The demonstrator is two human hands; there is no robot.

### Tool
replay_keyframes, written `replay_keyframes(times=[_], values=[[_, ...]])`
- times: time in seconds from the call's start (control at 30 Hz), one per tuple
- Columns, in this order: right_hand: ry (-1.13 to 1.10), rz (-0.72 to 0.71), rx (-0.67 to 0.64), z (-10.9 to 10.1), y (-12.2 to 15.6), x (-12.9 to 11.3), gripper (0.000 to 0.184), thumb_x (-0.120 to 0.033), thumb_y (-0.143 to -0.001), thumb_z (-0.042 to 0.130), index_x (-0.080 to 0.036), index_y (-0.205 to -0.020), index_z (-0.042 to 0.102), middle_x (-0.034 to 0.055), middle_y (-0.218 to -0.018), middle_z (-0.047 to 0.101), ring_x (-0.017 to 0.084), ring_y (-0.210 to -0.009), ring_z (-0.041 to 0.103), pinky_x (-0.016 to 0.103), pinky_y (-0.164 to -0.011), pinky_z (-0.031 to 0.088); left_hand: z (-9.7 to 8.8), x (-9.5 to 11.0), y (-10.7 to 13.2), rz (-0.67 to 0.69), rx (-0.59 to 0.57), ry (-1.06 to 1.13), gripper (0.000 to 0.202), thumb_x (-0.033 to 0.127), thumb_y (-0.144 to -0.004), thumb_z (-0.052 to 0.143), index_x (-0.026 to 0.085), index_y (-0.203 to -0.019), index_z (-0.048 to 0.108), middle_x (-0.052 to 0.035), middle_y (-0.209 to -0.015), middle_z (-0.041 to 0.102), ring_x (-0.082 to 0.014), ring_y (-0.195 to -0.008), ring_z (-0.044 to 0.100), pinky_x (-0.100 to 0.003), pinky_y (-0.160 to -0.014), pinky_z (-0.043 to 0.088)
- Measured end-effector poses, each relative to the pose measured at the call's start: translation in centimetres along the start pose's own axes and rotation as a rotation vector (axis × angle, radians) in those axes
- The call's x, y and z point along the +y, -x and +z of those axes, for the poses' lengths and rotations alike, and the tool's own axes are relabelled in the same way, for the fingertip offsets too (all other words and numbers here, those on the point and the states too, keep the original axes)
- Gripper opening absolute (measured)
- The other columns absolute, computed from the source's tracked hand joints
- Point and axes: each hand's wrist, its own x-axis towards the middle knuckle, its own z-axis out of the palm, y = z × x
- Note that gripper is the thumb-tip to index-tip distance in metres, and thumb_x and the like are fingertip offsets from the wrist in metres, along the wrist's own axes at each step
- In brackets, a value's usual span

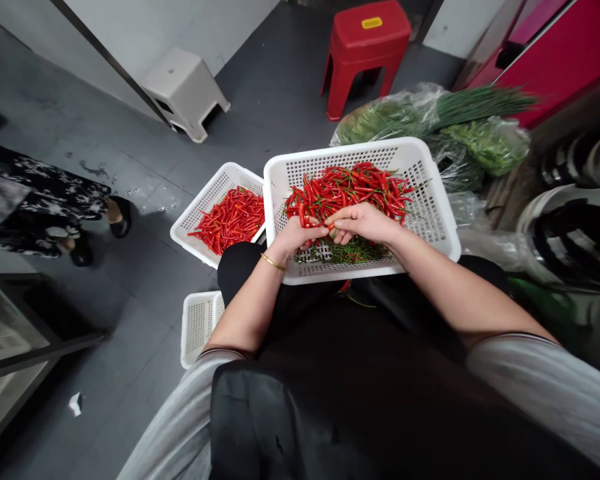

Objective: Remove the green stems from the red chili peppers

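A white plastic basket (443, 200) rests on my lap, with red chili peppers (355, 187) heaped toward its far side. Green stems (357, 252) lie in a pile at its near side. Over the basket, my left hand (300, 235) is closed round a few red chilies, their tips showing above the fingers. My right hand (363, 223) meets it, thumb and fingertips pinched on a chili at the left fingers. On the floor to the left, a second white basket (190, 220) holds more red chilies (233, 220), which look stemless.
A smaller white basket (197, 327) sits on the floor by my left leg. Ahead stand a grey stool (185, 87) and a red stool (367, 53). Bagged green vegetables (395, 120) lie at the right. Another person's shoes (120, 217) are at the left.
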Motion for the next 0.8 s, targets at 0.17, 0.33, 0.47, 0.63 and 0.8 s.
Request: replay_keyframes(times=[0.17,0.33,0.47,0.63,0.8], values=[[0.231,0.008,0.163,0.6,0.0,-0.1,0.016,-0.024,-0.08,0.074,-0.013,-0.073,0.064,0.0014,-0.054,0.065,0.01,-0.045,0.061,0.019,-0.044,0.052,-0.3,0.1,0.2,0.142,0.03,-0.151,0.032,0.037,-0.062,0.082,0.014,-0.063,0.059,0.0051,-0.05,0.046,-0.0046,-0.044,0.035,-0.021,-0.043,0.025],[0.126,-0.075,0.047,1.2,0.7,-0.7,0.027,-0.036,-0.077,0.075,-0.015,-0.069,0.058,-0.0007,-0.052,0.062,0.009,-0.042,0.057,0.019,-0.041,0.047,0.2,1.0,0.6,0.292,-0.043,-0.191,0.031,0.034,-0.059,0.084,0.012,-0.067,0.064,0.0032,-0.058,0.053,-0.0064,-0.054,0.044,-0.022,-0.053,0.034],[0.123,-0.14,-0.08,0.0,0.4,-0.1,0.033,-0.049,-0.083,0.063,-0.016,-0.085,0.062,0.0008,-0.061,0.066,0.013,-0.049,0.061,0.025,-0.049,0.051,-0.7,1.3,0.9,0.316,-0.03,0.076,0.033,0.034,-0.059,0.083,0.013,-0.073,0.063,0.0026,-0.061,0.056,-0.0055,-0.051,0.046,-0.019,-0.048,0.034],[1.044,0.027,-0.234,0.2,-2.7,1.8,0.031,-0.04,-0.077,0.071,-0.019,-0.099,0.072,0.0067,-0.09,0.074,0.021,-0.086,0.069,0.03,-0.076,0.052,-2.4,1.4,0.8,0.277,-0.009,0.508,0.029,0.035,-0.068,0.07,0.016,-0.065,0.048,0.0003,-0.061,0.057,-0.006,-0.045,0.045,-0.016,-0.035,0.022],[1.49,0.081,-0.174,5.7,-6.1,4.2,0.029,-0.027,-0.091,0.052,-0.013,-0.105,0.073,0.0184,-0.107,0.072,0.03,-0.105,0.066,0.038,-0.085,0.051,-2.7,1.4,0.5,0.142,-0.051,0.557,0.022,0.028,-0.066,0.067,0.015,-0.075,0.052,-0.0046,-0.07,0.068,-0.008,-0.045,0.052,-0.015,-0.032,0.02]])
